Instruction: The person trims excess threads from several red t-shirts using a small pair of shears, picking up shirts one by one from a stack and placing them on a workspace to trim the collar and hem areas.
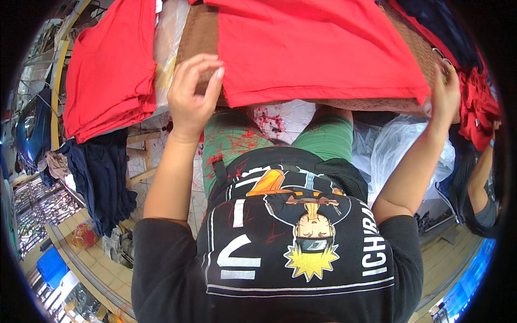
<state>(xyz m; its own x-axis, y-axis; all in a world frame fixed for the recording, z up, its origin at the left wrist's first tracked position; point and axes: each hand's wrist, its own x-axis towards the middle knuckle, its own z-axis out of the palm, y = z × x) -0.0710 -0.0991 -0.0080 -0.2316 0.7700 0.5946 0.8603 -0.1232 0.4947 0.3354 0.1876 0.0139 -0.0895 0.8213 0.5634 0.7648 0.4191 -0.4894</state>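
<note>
A red garment (318, 54) lies spread flat on the brown work surface in front of me, its hem toward me. Beside its left edge, my left hand (194, 97) is raised with bent fingers and the thumb apart, nothing visible in it. My right hand (446, 94) is at the garment's right lower corner, fingers closed together near a small metal, ring-like piece (439, 52). What those fingers hold is too small to make out. To the left lies a folded stack of red garments (113, 75), out of reach of either hand's touch.
Dark navy cloth (99, 177) hangs below the left stack. Bunched red fabric (476, 105) and navy cloth (447, 24) lie at the right. Clear plastic (398, 145) is beside my legs, and red thread scraps (269, 121) litter the white floor. Another person's arm (481, 175) shows far right.
</note>
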